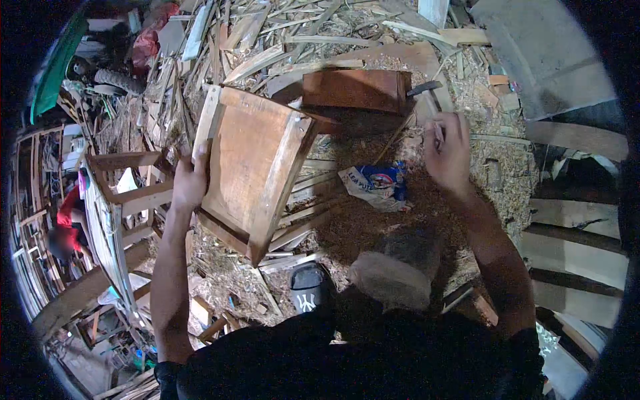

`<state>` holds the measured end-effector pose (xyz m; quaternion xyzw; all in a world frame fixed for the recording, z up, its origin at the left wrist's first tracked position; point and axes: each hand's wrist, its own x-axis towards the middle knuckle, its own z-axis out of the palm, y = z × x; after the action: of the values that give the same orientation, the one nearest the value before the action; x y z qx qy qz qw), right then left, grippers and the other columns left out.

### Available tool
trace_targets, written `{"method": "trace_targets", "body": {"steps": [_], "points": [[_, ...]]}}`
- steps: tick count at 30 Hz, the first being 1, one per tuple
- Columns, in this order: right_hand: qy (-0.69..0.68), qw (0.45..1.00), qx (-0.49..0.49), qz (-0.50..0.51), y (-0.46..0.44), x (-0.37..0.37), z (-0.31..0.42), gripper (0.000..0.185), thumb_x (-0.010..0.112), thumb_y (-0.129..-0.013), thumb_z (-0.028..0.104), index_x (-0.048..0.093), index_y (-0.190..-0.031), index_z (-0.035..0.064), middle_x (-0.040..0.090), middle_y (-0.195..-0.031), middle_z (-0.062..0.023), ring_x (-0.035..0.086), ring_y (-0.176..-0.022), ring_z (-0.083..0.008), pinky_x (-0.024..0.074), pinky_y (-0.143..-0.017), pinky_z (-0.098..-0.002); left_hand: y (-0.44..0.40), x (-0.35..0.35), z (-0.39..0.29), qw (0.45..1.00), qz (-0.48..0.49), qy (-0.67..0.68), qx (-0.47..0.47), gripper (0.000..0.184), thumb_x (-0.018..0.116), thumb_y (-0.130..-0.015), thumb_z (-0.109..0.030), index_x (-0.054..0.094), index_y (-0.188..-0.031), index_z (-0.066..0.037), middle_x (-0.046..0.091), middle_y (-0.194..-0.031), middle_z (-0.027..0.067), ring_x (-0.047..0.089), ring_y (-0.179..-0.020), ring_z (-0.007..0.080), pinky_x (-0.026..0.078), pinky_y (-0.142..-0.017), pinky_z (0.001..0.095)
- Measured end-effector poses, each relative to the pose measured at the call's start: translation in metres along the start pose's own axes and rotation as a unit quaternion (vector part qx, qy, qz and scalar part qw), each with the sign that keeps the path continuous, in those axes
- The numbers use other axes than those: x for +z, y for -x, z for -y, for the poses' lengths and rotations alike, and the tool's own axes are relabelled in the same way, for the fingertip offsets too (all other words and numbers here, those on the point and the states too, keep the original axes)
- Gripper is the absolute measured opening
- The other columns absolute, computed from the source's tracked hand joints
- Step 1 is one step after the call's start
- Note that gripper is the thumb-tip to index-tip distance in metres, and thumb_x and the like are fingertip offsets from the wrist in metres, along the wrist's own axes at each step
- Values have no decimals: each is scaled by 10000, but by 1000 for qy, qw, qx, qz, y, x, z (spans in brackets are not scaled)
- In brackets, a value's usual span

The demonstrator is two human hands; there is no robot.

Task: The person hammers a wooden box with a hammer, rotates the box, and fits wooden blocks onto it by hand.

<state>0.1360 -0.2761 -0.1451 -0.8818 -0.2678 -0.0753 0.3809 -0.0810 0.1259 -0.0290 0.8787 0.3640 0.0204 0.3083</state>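
My left hand grips the left edge of a wooden drawer, thumb along its pale side strip. The drawer stands tilted, with its broad brown panel and framing strips facing me. My right hand is closed around the handle of a hammer, whose dark head points away from me. Between the hammer and the tilted drawer, a second reddish-brown drawer rests on the scrap-covered ground. A printed blue and white bag lies on the sawdust left of my right forearm.
Wood offcuts and shavings cover the ground. A dark cap or bag with a white logo lies close to my body. A wooden frame stands at left, with a person in red beyond. Pale boards are stacked at right.
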Motion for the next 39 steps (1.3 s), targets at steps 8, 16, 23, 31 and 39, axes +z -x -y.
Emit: {"method": "trace_targets", "body": {"steps": [8, 16, 23, 31, 39], "points": [[140, 970, 123, 157, 34, -28, -28, 354, 569, -972, 271, 481, -1204, 19, 623, -997, -279, 614, -921, -506, 496, -818, -571, -12, -2, 17, 998, -4, -61, -34, 846, 517, -942, -653, 618, -1134, 165, 690, -1009, 286, 662, -1007, 316, 489, -909, 407], [-69, 972, 133, 179, 28, -29, -45, 314, 555, -1008, 312, 514, -1184, 55, 625, -757, -128, 623, -591, -324, 513, -529, -463, -15, -9, -4, 998, -7, -68, -18, 878, 486, -918, -702, 677, -989, 151, 691, -897, 310, 694, -937, 362, 505, -876, 438], [-224, 833, 386, 328, 6, -63, -16, 234, 511, -1045, 246, 567, -1185, 67, 557, -740, 3, 466, -479, -74, 370, -384, -241, -8, -16, -20, 993, 7, -107, -54, 895, 456, -909, -741, 686, -1047, 112, 693, -973, 320, 676, -1015, 430, 501, -911, 452], [-275, 885, 261, 269, 5, -82, 13, 361, 568, -1025, 283, 584, -1325, 83, 566, -764, 14, 490, -590, -79, 407, -507, -239, -29, -21, -2, 995, 55, -81, -16, 906, 427, -904, -770, 723, -942, 85, 713, -891, 265, 707, -910, 365, 527, -856, 444], [-255, 885, 283, 269, 6, -91, 28, 435, 563, -1031, 292, 523, -1397, 61, 563, -763, 25, 501, -632, -58, 404, -536, -225, -45, -15, 9, 995, 40, -88, 3, 928, 413, -886, -796, 728, -968, 73, 713, -914, 277, 704, -929, 384, 521, -885, 452]]}}
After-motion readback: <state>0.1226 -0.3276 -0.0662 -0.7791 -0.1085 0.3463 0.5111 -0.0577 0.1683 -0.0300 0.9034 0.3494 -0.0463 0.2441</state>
